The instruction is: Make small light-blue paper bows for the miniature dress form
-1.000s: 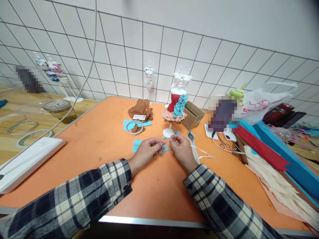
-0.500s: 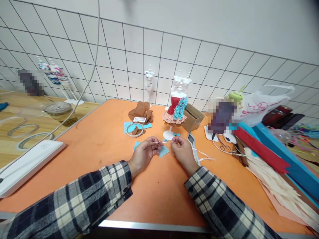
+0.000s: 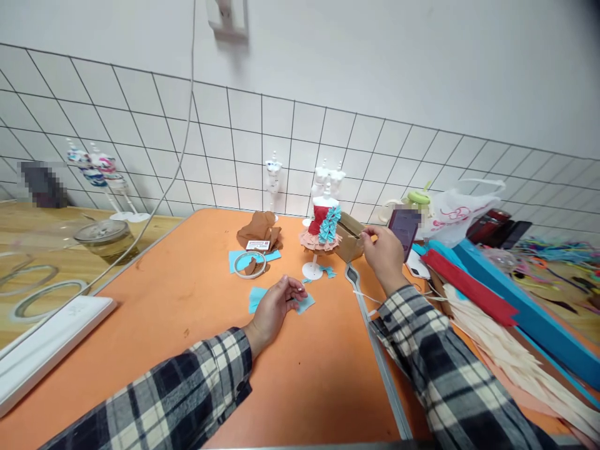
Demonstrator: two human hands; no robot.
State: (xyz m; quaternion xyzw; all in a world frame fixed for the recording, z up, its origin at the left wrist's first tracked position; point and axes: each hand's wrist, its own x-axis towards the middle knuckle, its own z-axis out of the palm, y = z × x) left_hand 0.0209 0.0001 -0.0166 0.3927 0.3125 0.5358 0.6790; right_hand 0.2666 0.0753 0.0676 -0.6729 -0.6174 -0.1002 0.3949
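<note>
My left hand [image 3: 277, 307] rests over the orange table with thumb and fingers curled together. A tiny pale bit shows at its fingertips, too small to name. Under those fingers lies a light blue paper piece [image 3: 257, 299]. My right hand [image 3: 385, 255] is raised at the opening of a small cardboard box [image 3: 347, 247], its thumb and fingers pinched; whatever they hold is hidden. Between and beyond the hands stands a miniature dress form [image 3: 325, 219] wearing a red bodice, blue ruffles and a pink skirt. Small blue scraps [image 3: 330, 272] lie by its white base.
Brown crumpled paper [image 3: 257, 230] and a roll of tape [image 3: 235, 265] sit at the back left. White mannequins [image 3: 273, 175] stand behind. On the right are a phone [image 3: 404, 229], red paper strips [image 3: 473, 289] and cream strips [image 3: 506, 353]. A white power bank-like block [image 3: 56, 350] lies left.
My right hand has moved away from my left, up and to the right, to the cardboard box. My left hand stays near the blue paper. The view has tilted upward.
</note>
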